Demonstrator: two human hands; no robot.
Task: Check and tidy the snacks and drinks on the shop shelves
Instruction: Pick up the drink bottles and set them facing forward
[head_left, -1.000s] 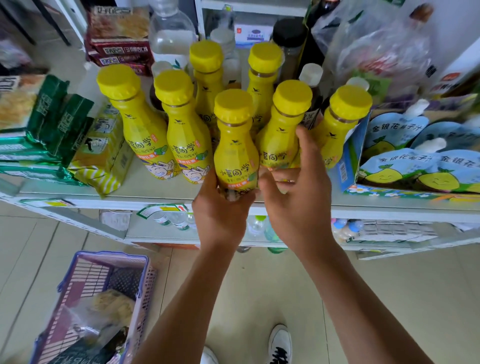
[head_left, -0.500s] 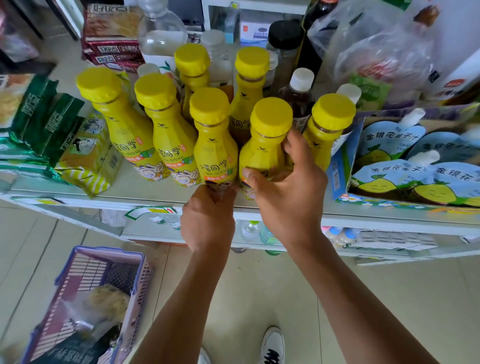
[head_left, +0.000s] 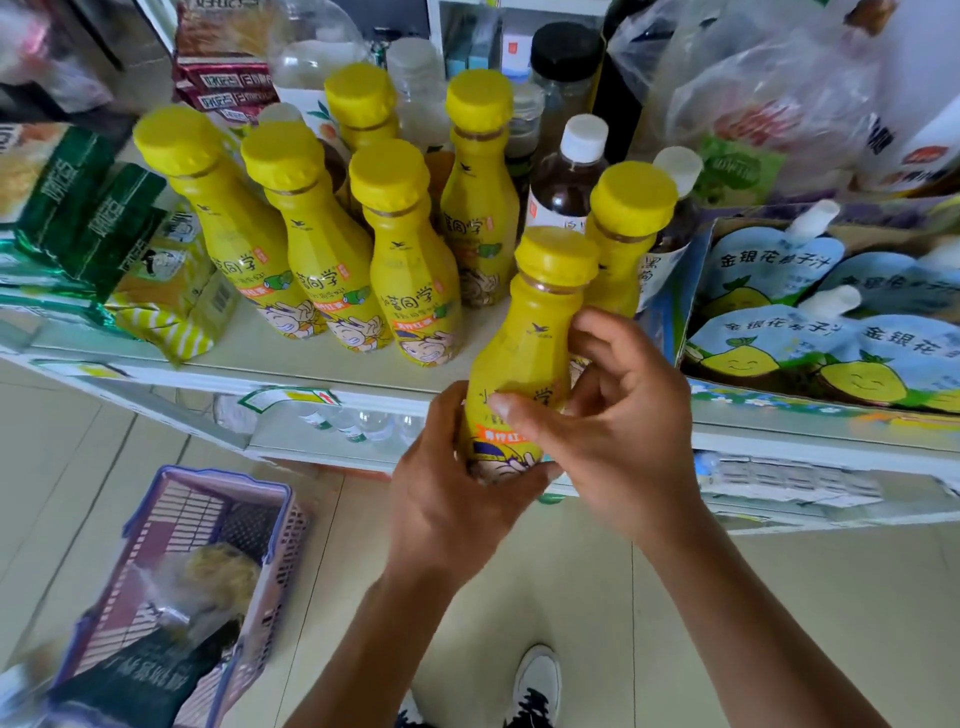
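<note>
Both hands on one yellow bottle (head_left: 524, 353), held just in front of the front edge of the shelf (head_left: 322, 364), right of centre.

- left hand (head_left: 457, 493): fingers wrapped round the lower body, palm under the label. Grasping.
- right hand (head_left: 623, 431): thumb across the label front, fingers curled round the far side at the shoulder. Also grasping.
- Long axis near upright, with the cap leaning a little right and toward the shelf. Label faces the person.
- Base is hidden by the left hand. It looks to hang below the shelf edge, i.e. off the shelf, but I can't confirm that.

On the shelf:
- front row of three (head_left: 322, 260) stands along the front edge, left of the held one, labels forward.
- lone bottle (head_left: 626, 234) stands just beside the pouch box (head_left: 670, 306) at the right end.
- Between row and lone bottle there's a bare slot at the front edge, directly beyond the hands.

My read: this is a label check mid-tidy, and the bottle goes back in that slot.
- The key relation is that the slot lies straight ahead of and above the base, so it needs a lift over the edge, then a push forward.
- The left hand carries the weight; the right is nearer the lone bottle and steers the cap clear of it.
- Risk: clipping the lone bottle's shoulder.

basket (head_left: 208, 475) is on the floor to the left, not involved.
</note>
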